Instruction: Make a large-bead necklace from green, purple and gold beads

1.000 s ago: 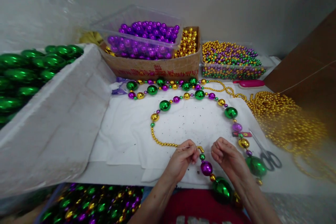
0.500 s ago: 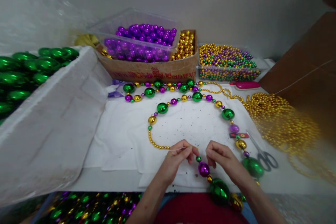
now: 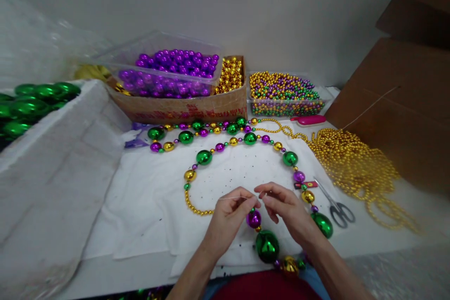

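Observation:
A bead necklace [image 3: 250, 138] of green, purple and gold beads loops over the white cloth. Its two ends meet at my hands. My left hand [image 3: 228, 218] pinches the joining point, between the small gold beads [image 3: 198, 210] and a purple bead [image 3: 253, 219]. Across its fingers runs a thin pale string [image 3: 236, 197]. Close beside it, my right hand [image 3: 284, 204] has thumb and forefinger together on what looks like the string's end. The fingertips hide the exact joint. A big green bead [image 3: 267, 246] hangs below, near my lap.
Scissors [image 3: 339, 211] and a small red-and-black item [image 3: 305, 185] lie at right, near a heap of gold bead strands [image 3: 351, 159]. Behind are a tub of purple beads [image 3: 176, 68], a mixed-bead tub [image 3: 284, 93] and a pink-handled tool [image 3: 311, 120]. A white foam box [image 3: 70, 173] stands left.
My right hand has moved left, so its fingertips now come close to those of my left hand. The view has shifted slightly right and up.

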